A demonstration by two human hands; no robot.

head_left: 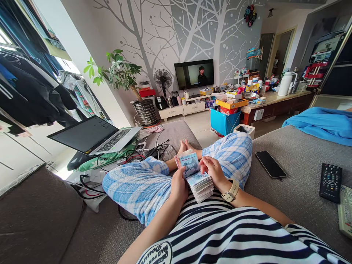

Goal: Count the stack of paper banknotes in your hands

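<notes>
A thick stack of banknotes (202,190) is bent over in front of my striped shirt, its loose ends fanned downward. My left hand (179,185) grips the stack from the left, thumb pressed on the face of an upright blue banknote (190,165). At the right edge of that note, my right hand (213,170) is closed with curled fingers against the notes. Its fingertips are partly hidden, and a pale watch (231,190) is on that wrist. My crossed legs in blue checked trousers (137,183) lie around both hands.
On the grey sofa to the right lie a phone (271,164), a black remote control (330,182) and a blue cloth (321,123). An open laptop (95,136) stands at the left, near tangled cables (158,150). Beyond are a bin (244,129) and a cluttered table (275,104).
</notes>
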